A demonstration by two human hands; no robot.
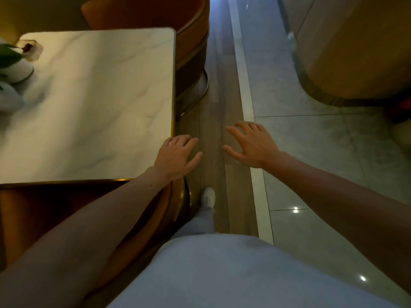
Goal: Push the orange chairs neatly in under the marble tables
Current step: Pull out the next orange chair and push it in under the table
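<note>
Both hands are spread open beside the marble table (100, 107), holding nothing.

The left hand (178, 156), fingers loose and splayed, sits over the table's lower right corner; I cannot tell whether it touches. One orange chair (160, 210) lies just below that hand at lower left, under the forearm and against the table's near edge. The right hand (251, 145) is spread over the wooden floor strip at centre frame, apart from both chairs. A second orange chair (191, 47) stands at top centre against the far edge.

The table (100, 103) and left forearm (95, 221) hide most of the near orange chair (163, 205). The far orange chair (155, 12) is cropped at top; the blurred plant pot (19, 71), at the table's left edge.
</note>
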